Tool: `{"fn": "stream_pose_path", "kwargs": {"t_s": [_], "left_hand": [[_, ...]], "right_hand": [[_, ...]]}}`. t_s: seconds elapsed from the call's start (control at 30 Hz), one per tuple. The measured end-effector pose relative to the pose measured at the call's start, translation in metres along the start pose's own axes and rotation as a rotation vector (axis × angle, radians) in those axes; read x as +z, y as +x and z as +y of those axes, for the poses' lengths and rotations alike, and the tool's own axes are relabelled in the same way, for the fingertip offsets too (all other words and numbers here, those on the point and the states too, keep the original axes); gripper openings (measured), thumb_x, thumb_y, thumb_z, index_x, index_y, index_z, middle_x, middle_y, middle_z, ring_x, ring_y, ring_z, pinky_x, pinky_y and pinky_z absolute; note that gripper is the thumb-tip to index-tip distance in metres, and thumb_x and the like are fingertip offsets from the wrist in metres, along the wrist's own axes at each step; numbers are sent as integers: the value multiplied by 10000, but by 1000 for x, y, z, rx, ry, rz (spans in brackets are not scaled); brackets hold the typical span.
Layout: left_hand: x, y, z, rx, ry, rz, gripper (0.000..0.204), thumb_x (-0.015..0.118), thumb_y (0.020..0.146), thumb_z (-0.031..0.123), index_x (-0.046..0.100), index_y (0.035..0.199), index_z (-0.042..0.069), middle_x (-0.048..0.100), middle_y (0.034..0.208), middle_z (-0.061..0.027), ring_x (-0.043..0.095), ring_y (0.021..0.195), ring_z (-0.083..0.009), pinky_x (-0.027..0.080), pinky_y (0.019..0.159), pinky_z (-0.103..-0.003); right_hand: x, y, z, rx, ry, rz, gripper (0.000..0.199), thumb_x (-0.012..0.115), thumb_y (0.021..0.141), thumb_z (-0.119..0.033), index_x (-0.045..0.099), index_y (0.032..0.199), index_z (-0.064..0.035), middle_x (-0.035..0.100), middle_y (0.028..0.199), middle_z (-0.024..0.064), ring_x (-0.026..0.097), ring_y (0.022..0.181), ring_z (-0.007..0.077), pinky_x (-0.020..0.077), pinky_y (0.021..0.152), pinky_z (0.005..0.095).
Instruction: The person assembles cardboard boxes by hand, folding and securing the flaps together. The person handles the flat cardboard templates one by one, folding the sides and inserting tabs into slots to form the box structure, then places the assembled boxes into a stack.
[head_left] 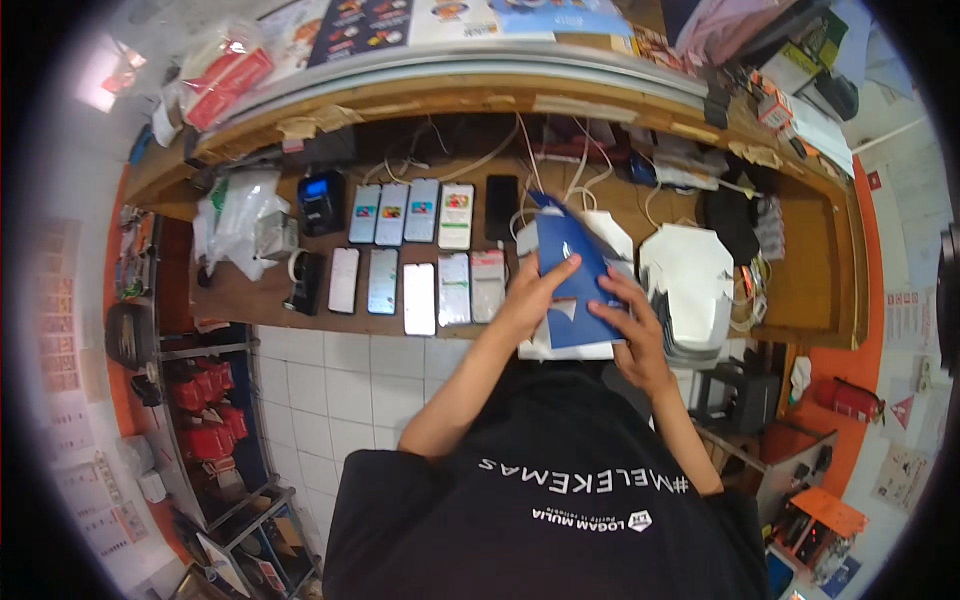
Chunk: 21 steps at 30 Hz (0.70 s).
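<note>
Both hands are on a blue folded cardboard piece (588,285), with white showing at its cut edges and a pale notch near its lower middle. My left hand (528,295) grips its left side, thumb lying on top. On the right side, my right hand (634,325) has its fingers bent over the card. Beneath the blue piece, white card flaps (607,232) stick out. To the right of my right hand lies a stack of white die-cut cardboard sheets (690,275), its lower edges curved.
Several smartphones (420,298) lie in two rows left of my hands. A dark device with a blue screen (321,203), a tape dispenser (302,278) and clear plastic bags (240,215) stand further left. White cables (583,165) run at the back. A raised wooden shelf (450,97) borders the desk.
</note>
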<state>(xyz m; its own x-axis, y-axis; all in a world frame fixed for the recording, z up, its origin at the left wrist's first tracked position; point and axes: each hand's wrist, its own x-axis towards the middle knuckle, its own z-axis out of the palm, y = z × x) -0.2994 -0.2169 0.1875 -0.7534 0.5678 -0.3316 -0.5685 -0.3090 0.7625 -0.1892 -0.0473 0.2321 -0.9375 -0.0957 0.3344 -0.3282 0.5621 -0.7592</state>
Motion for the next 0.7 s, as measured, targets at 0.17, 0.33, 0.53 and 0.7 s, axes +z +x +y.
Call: {"fn": "stream_pose_path", "kwargs": {"t_s": [0.17,0.33,0.53,0.7], "left_hand": [[4,-10,-2,51,-557,-259,326,563,1012,-1,547,1330,70,662,1239,-80,659,1130,-184,538,1009,-356],[18,-14,-3,228,-445,-124,553,582,955,-103,430,1447,101,591,1329,-64,617,1183,-155,529,1000,-318],[12,-18,-19,380,-250,-37,252,480,1106,280,608,1142,66,684,1040,-24,650,862,-83,553,819,-257],[55,-24,-25,388,-317,144,235,473,1108,263,593,1103,61,666,1023,-24,635,862,-97,559,840,-314]], "right_hand": [[22,-3,-11,121,573,449,484,457,789,174,627,1201,-15,550,1408,238,497,1377,406,372,1168,479],[-18,2,-25,-48,-112,-86,600,575,852,133,604,1366,-177,470,1512,230,545,1324,413,491,1065,464],[-25,18,-32,-61,-385,-173,573,738,815,-8,611,1359,-135,461,1532,195,498,1361,412,508,1019,483],[13,26,-21,-63,-560,151,515,722,855,-22,602,1355,-56,475,1506,216,495,1327,450,488,1038,488]]}}
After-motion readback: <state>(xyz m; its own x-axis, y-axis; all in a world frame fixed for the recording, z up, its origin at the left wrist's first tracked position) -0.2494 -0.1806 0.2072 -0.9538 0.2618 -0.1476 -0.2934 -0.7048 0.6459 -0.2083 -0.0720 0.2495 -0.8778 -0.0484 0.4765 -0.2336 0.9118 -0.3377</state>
